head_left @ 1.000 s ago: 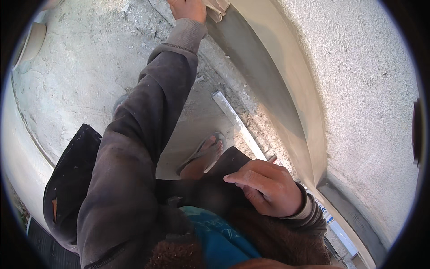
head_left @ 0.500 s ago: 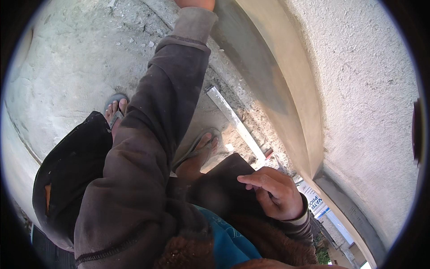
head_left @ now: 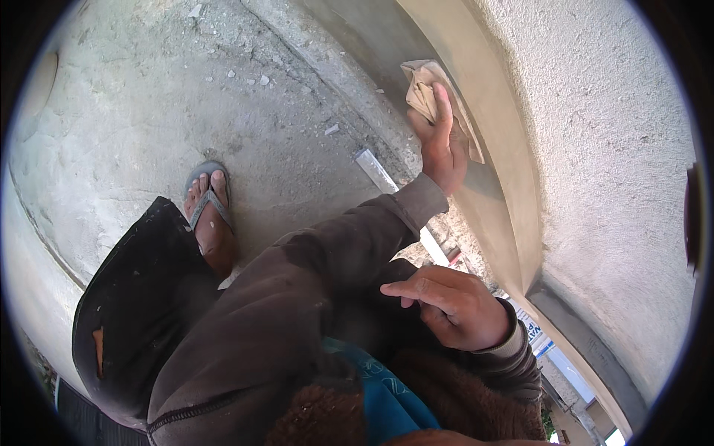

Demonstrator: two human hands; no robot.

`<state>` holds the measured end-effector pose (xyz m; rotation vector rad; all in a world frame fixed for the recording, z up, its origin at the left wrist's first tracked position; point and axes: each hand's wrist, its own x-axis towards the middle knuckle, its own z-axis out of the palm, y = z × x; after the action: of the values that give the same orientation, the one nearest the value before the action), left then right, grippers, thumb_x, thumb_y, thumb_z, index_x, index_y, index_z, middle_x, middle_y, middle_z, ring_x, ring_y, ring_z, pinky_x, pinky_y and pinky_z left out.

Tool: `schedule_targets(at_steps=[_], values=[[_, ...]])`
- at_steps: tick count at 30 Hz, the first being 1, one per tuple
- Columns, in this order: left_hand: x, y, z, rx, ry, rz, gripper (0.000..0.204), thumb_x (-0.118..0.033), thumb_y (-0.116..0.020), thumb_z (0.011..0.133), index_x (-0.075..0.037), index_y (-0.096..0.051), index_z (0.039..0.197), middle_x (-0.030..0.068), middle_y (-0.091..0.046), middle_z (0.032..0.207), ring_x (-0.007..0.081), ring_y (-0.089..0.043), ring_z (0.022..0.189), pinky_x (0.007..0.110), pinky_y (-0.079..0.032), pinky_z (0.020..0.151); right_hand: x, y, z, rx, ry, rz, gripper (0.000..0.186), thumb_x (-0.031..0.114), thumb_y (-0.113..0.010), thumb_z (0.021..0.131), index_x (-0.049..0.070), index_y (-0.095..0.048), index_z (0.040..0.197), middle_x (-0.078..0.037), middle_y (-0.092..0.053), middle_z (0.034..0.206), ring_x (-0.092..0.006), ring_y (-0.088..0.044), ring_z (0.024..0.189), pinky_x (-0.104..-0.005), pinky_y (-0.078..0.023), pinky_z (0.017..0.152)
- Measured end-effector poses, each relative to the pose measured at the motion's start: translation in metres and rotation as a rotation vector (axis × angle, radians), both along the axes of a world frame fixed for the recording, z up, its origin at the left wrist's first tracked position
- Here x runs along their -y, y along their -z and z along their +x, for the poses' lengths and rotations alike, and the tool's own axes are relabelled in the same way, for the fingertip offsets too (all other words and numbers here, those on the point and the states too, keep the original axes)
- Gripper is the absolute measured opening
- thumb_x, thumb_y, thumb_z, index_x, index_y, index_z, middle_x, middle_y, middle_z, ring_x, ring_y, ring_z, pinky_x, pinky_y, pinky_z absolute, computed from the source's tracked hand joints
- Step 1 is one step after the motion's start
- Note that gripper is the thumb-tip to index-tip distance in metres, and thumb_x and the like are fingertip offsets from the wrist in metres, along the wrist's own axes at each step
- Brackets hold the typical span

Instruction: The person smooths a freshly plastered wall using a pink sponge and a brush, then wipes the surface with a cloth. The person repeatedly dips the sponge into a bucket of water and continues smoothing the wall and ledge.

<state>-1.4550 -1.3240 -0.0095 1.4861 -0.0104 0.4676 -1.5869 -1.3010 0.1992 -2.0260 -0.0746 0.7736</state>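
Observation:
My left arm, in a dusty dark sleeve, reaches across to the band of smooth grey-brown plaster point(head_left: 483, 195) along the wall. There my left hand point(head_left: 445, 152) presses a creased beige sheet point(head_left: 424, 78) flat to the surface, its fingers over it. Whether the sheet is cloth or paper I cannot tell. Nearer my body, my right hand point(head_left: 460, 306) hangs above my dark trouser leg, index finger stretched out and the other fingers loosely bent. Nothing shows in it.
A pale straight bar point(head_left: 375, 171) lies on the concrete floor point(head_left: 126, 149) beside the wall's foot, partly behind my left arm. Small chips point(head_left: 264, 80) are scattered there. My sandalled foot point(head_left: 208, 195) stands at left. The rough white wall point(head_left: 610, 149) rises at right.
My left hand has come back from the top edge, down and right along the plaster band, bringing the beige sheet into view. My right hand has shifted only slightly.

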Motion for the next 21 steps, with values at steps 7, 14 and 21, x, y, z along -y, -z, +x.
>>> schedule_targets(at_steps=[7,14,21], values=[[-0.020,0.014,0.006,-0.045,0.075,-0.037,0.076,0.004,-0.042,0.098,-0.012,-0.016,0.167,0.0326,-0.019,0.156,0.0447,-0.027,0.148,0.048,-0.022,0.122,-0.006,-0.002,0.001,0.003,-0.034,0.008,0.066,-0.021,-0.046,0.072,0.005,-0.068,0.128,-0.010,-0.066,0.087,-0.0228,-0.068,0.079,-0.0334,-0.054,0.073],[-0.038,0.001,0.012,-0.186,0.265,-0.382,0.069,0.004,-0.036,0.101,-0.008,-0.016,0.166,0.0312,-0.018,0.160,0.0411,-0.028,0.150,0.042,-0.024,0.123,-0.011,-0.005,0.009,0.028,-0.005,0.024,0.067,-0.020,-0.050,0.072,0.007,-0.066,0.131,-0.009,-0.066,0.091,-0.0251,-0.067,0.081,-0.0362,-0.054,0.073],[-0.067,0.012,0.102,0.012,-0.106,-0.015,0.059,-0.003,-0.038,0.102,0.001,-0.028,0.160,0.0302,-0.039,0.156,0.0377,-0.042,0.142,0.040,-0.029,0.122,0.003,-0.010,-0.001,0.022,0.072,-0.022,0.066,-0.020,-0.050,0.073,0.007,-0.066,0.130,-0.009,-0.065,0.089,-0.0255,-0.067,0.081,-0.0369,-0.055,0.070]])
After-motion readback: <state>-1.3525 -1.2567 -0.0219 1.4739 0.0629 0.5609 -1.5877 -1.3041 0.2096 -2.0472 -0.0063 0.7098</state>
